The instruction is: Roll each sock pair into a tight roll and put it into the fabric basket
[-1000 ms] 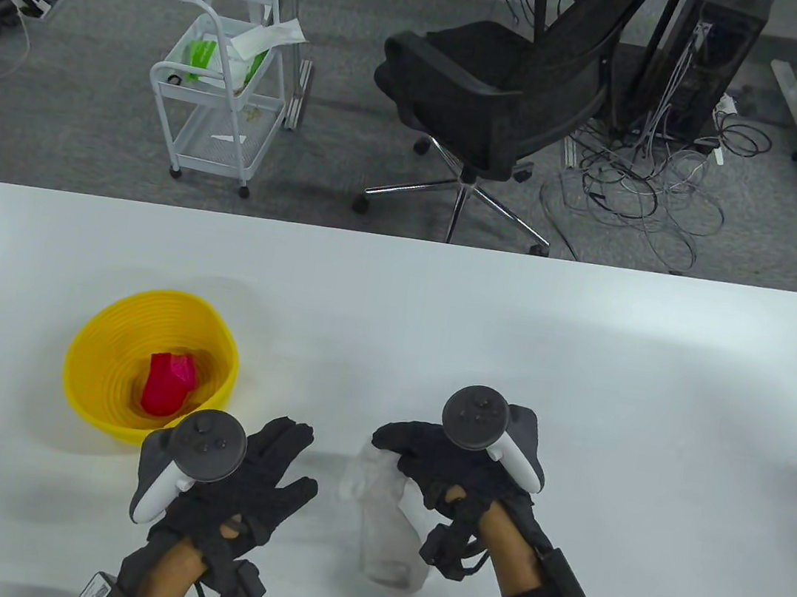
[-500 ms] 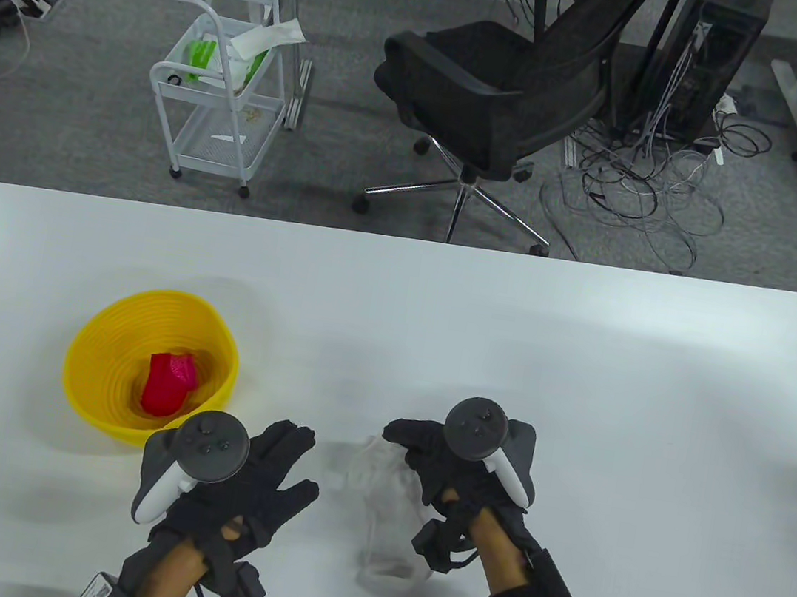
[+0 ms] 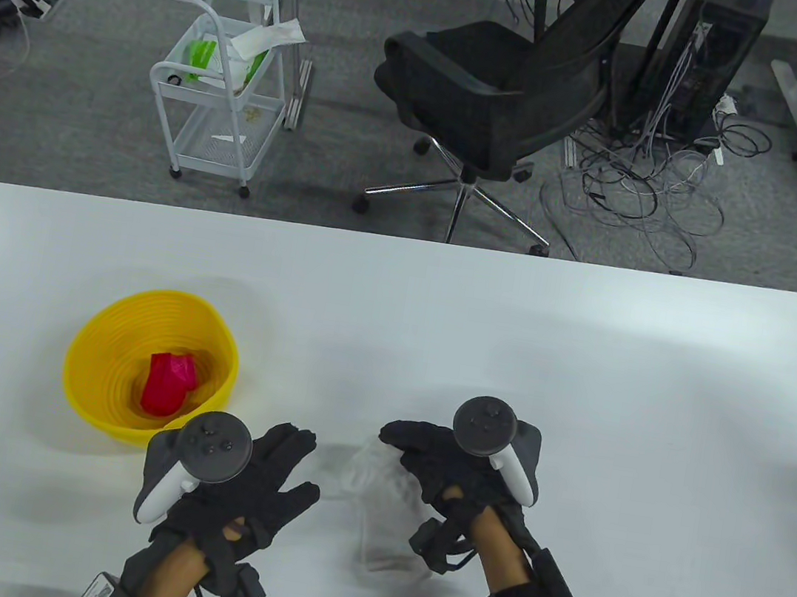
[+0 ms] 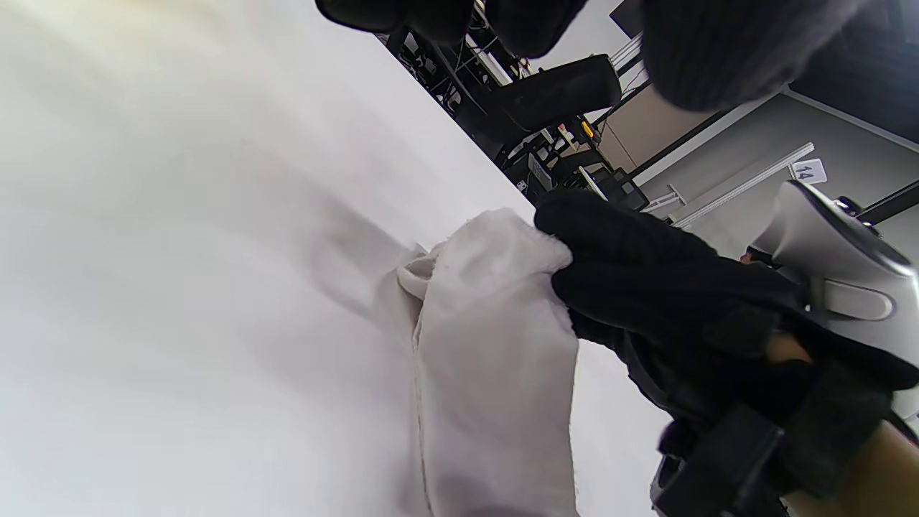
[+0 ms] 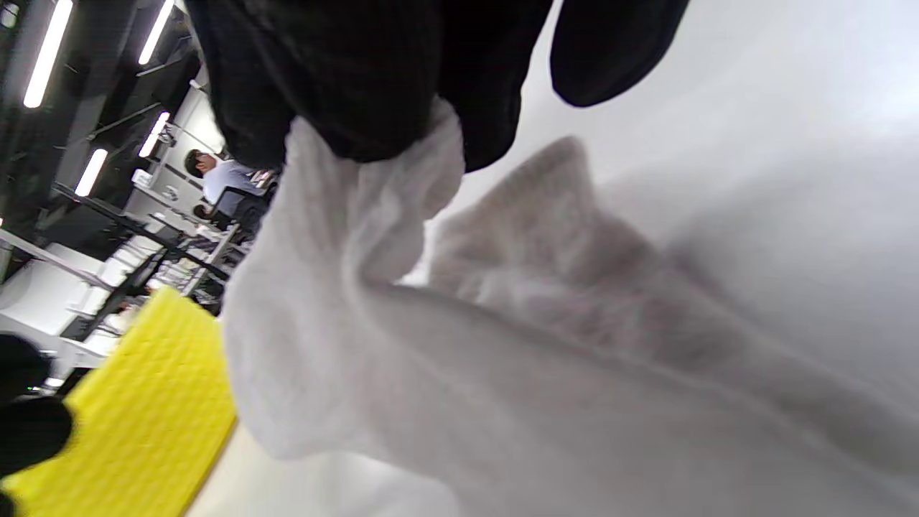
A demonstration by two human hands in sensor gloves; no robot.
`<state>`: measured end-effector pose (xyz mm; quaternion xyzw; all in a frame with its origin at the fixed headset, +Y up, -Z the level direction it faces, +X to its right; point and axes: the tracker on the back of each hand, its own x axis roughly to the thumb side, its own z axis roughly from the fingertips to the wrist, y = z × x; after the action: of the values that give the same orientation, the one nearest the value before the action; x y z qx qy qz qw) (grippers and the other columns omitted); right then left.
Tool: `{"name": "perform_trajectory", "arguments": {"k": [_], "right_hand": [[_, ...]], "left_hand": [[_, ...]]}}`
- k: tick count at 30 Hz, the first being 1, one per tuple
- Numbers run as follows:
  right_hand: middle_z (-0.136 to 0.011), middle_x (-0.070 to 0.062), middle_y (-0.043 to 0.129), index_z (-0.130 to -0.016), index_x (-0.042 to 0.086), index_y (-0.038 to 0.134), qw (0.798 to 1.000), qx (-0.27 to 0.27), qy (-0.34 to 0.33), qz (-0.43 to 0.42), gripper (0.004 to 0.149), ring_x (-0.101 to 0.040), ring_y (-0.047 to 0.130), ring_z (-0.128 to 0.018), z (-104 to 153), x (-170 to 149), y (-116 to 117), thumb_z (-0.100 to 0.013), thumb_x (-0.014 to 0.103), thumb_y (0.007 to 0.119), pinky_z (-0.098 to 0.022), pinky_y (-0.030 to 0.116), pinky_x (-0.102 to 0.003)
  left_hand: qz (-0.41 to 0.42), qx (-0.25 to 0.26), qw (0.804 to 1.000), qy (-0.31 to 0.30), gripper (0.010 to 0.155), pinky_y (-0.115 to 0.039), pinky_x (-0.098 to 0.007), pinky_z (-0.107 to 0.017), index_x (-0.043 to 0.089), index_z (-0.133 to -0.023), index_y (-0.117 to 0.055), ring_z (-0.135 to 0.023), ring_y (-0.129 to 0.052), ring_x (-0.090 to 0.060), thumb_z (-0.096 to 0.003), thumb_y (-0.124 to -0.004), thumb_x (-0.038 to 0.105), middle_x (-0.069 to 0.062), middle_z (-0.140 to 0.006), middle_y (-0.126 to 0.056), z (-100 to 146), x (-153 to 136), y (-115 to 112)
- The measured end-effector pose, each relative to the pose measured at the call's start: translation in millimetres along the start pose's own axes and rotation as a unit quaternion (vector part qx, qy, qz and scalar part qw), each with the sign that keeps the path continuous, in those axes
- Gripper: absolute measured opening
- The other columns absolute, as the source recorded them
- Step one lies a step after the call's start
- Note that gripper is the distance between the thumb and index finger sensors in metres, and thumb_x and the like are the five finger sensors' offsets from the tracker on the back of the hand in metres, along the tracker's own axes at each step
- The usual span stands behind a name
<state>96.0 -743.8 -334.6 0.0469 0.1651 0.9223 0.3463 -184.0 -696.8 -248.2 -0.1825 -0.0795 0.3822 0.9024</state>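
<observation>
A white sock pair (image 3: 381, 513) lies flat on the white table (image 3: 584, 356) between my hands. My right hand (image 3: 430, 460) pinches its far end and lifts it off the table; the left wrist view shows the sock (image 4: 488, 345) held in those fingers (image 4: 617, 251), and the right wrist view shows the sock (image 5: 344, 301) bunched under them. My left hand (image 3: 276, 467) rests with straight fingers on the table just left of the sock, holding nothing. The yellow basket (image 3: 100, 344) sits at the left with a red sock roll (image 3: 167, 384) inside.
The yellow basket wall (image 5: 129, 416) shows at the lower left of the right wrist view. Beyond the table's far edge stand a black office chair (image 3: 496, 96), a white wire cart (image 3: 215, 99) and tangled cables (image 3: 640, 185) on the floor.
My right hand has drawn the sock's far end back toward me, folding it over the rest. The left hand has barely moved.
</observation>
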Motion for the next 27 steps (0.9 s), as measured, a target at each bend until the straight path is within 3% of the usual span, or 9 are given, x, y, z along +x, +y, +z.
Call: {"name": "perform_trajectory", "arguments": {"k": [6,12,16,21,22,24,27], "right_hand": [[-0.089,0.017,0.087,-0.086,0.045,0.075,0.991,-0.073,0.021,0.106,0.047,-0.013,0.087,-0.085,-0.2,1.6,5.6,-0.043,0.028,0.085,-0.071,0.066,-0.052],[-0.105,0.011,0.070,-0.096,0.041,0.062,0.956,-0.118,0.025,0.267,0.056,-0.021,0.075,-0.099,3.4,3.6,9.3,-0.042,0.040,0.080,-0.073,0.060,-0.056],[-0.112,0.007,0.057,-0.100,0.039,0.055,0.967,-0.098,0.028,0.235,0.062,-0.028,0.061,-0.106,12.2,1.6,-7.4,-0.042,0.047,0.077,-0.073,0.053,-0.059],[-0.112,0.007,0.057,-0.100,0.037,0.057,0.980,-0.092,0.028,0.172,0.064,-0.029,0.060,-0.106,37.1,2.7,-34.5,-0.041,0.047,0.080,-0.073,0.054,-0.060],[-0.112,0.007,0.058,-0.099,0.037,0.058,0.981,-0.088,0.024,0.169,0.064,-0.029,0.062,-0.106,43.0,3.4,-37.8,-0.041,0.047,0.081,-0.072,0.055,-0.059],[-0.104,0.007,0.073,-0.094,0.038,0.068,0.984,-0.067,0.012,0.166,0.056,-0.023,0.081,-0.093,54.8,5.3,-42.2,-0.041,0.045,0.082,-0.065,0.069,-0.051],[-0.095,0.008,0.085,-0.088,0.037,0.078,0.989,-0.026,-0.005,0.147,0.048,-0.019,0.093,-0.081,74.6,8.1,-40.2,-0.041,0.042,0.085,-0.060,0.075,-0.048]], "left_hand": [[-0.003,-0.003,1.000,0.001,0.076,-0.035,-0.053,-0.075,0.031,-0.106,-0.047,-0.111,-0.043,-0.032,-0.0392,-0.071,0.059,-0.004,-0.117,-0.037,-0.4,0.0,-1.0],[-0.017,-0.017,1.000,0.005,0.076,-0.036,-0.053,-0.075,0.031,-0.106,-0.047,-0.111,-0.043,-0.032,-0.0392,-0.072,0.058,-0.003,-0.117,-0.037,-3.0,0.3,-7.9],[-0.034,-0.040,0.999,0.004,0.076,-0.037,-0.052,-0.075,0.030,-0.106,-0.047,-0.111,-0.042,-0.032,-0.0393,-0.072,0.058,-0.003,-0.117,-0.036,-5.9,2.4,-15.9],[-0.057,-0.061,0.996,-0.025,0.075,-0.044,-0.052,-0.074,0.029,-0.105,-0.049,-0.109,-0.049,-0.031,-0.0393,-0.074,0.055,-0.003,-0.116,-0.041,-10.7,10.0,-31.4],[-0.061,-0.067,0.996,-0.029,0.075,-0.047,-0.051,-0.074,0.028,-0.105,-0.051,-0.107,-0.053,-0.031,-0.0392,-0.075,0.055,-0.004,-0.115,-0.045,-11.3,12.5,-35.4],[-0.068,-0.072,0.994,-0.041,0.072,-0.053,-0.052,-0.071,0.028,-0.103,-0.057,-0.105,-0.058,-0.032,-0.0387,-0.077,0.053,-0.005,-0.113,-0.052,-10.9,18.1,-41.9],[-0.086,-0.076,0.991,-0.073,0.067,-0.063,-0.050,-0.065,0.029,-0.100,-0.066,-0.096,-0.071,-0.032,-0.0381,-0.079,0.051,-0.005,-0.107,-0.063,-10.7,30.0,-55.0]]}}
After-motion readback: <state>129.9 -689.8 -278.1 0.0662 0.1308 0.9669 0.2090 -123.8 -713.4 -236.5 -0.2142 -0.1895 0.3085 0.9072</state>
